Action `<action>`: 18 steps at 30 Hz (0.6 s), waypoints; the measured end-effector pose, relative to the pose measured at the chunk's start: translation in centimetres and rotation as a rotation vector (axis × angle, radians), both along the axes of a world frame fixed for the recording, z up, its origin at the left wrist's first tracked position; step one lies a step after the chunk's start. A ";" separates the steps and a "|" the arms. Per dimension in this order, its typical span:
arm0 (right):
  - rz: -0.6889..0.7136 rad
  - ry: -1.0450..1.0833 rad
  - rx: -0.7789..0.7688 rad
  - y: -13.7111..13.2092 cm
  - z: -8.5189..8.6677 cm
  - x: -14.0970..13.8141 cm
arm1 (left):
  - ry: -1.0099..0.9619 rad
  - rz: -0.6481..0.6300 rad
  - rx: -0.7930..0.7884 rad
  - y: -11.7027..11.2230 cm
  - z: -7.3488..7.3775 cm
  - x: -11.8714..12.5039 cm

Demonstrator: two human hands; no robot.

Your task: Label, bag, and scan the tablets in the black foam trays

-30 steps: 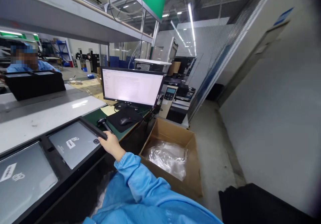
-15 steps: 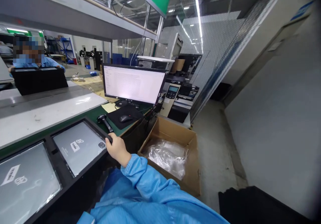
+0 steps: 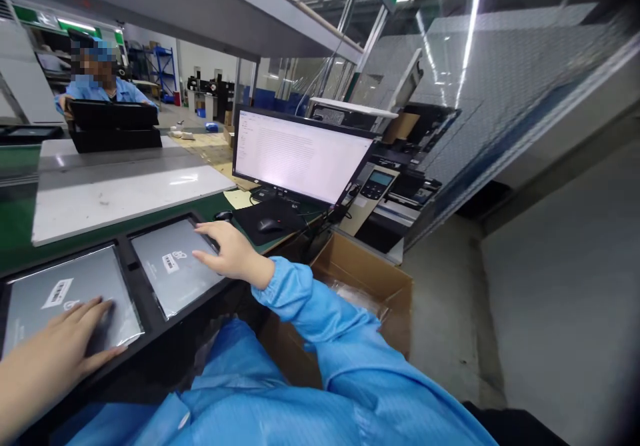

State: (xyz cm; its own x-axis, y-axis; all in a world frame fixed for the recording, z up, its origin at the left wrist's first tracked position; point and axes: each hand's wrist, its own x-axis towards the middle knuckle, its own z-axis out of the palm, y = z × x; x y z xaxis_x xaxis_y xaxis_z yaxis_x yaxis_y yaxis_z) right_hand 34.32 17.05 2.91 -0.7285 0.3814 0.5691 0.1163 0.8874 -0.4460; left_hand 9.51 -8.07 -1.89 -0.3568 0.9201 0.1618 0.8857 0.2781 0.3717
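A black foam tray [image 3: 132, 257] in front of me has two silver tablets lying back-up in its recesses, each in clear film with a white barcode label. Over the near part of the left tablet [image 3: 33, 299] my left hand [image 3: 65, 349] is spread, its fingertips at the surface; whether they press on it I cannot tell. At the far right corner of the right tablet [image 3: 173, 289] is my right hand [image 3: 233, 253]. Its thumb lies over the tablet and its fingers reach the tray's edge, with a gap between them.
Behind the tray stand a monitor [image 3: 300, 156], a mouse [image 3: 269, 225] on a black pad and a partly hidden scanner [image 3: 223, 216]. A cardboard box [image 3: 400, 299] with clear plastic sits at right. Across the white board [image 3: 125, 193], a co-worker [image 3: 135, 93] handles black trays.
My left hand has come into view over the left tablet. My right hand has gone from gripping the tray's right edge to lying spread over the right tablet's corner. The view has shifted left.
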 end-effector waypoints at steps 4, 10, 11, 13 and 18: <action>0.216 -0.082 -0.083 -1.2 2.7 -5.7 | 0.119 -0.030 -0.183 2.3 3.0 2.2; 0.251 -0.106 -0.416 -2.1 2.1 -11.3 | -0.009 -0.046 -0.209 1.3 4.3 3.9; 0.236 -0.096 -0.488 -2.0 1.5 -11.9 | -0.024 -0.011 -0.198 0.6 4.1 3.6; 0.206 -0.086 -0.630 -1.9 0.4 -12.8 | -0.066 0.128 -0.169 -1.1 3.8 2.8; 0.226 -0.287 -1.053 -3.9 -0.3 -13.7 | -0.452 0.505 0.220 -5.5 2.7 1.1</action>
State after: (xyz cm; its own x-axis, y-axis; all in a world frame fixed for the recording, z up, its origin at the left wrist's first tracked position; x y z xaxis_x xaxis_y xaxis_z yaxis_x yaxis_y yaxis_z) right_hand 20.60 13.17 2.61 -0.8948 0.4165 -0.1610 0.2193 0.0960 -0.9709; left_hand 10.59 -13.53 0.84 -0.8071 0.5873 0.0604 0.4143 0.4905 0.7666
